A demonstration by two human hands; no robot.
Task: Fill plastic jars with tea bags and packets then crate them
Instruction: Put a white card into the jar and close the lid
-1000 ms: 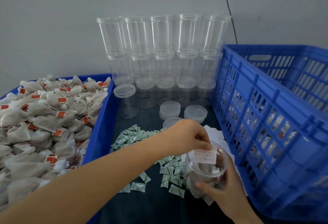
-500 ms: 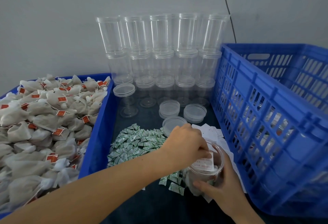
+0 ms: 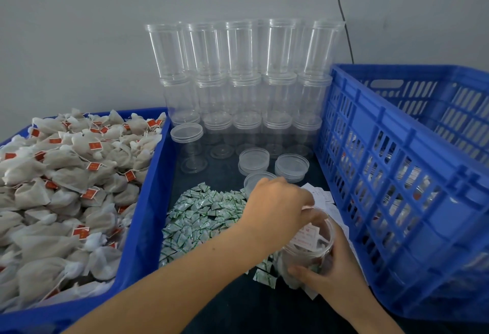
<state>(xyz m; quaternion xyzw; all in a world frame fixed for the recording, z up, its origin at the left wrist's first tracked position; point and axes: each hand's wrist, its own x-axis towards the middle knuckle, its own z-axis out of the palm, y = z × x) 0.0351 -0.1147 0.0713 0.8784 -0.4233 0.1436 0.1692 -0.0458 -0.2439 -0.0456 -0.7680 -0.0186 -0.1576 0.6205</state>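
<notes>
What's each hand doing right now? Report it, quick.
Left hand: fingers curled at the mouth of the open jar, over a white slip; whether it pinches the slip cannot be told.
Right hand: gripping the jar's side, steadying it.

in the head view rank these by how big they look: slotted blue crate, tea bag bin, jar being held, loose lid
1. slotted blue crate
2. tea bag bin, cropped by the frame, so nearly tied
3. jar in the right hand
4. loose lid

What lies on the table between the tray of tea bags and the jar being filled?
In the head view, a heap of green-and-white packets lies between the tea bag tray and the jar.
</notes>
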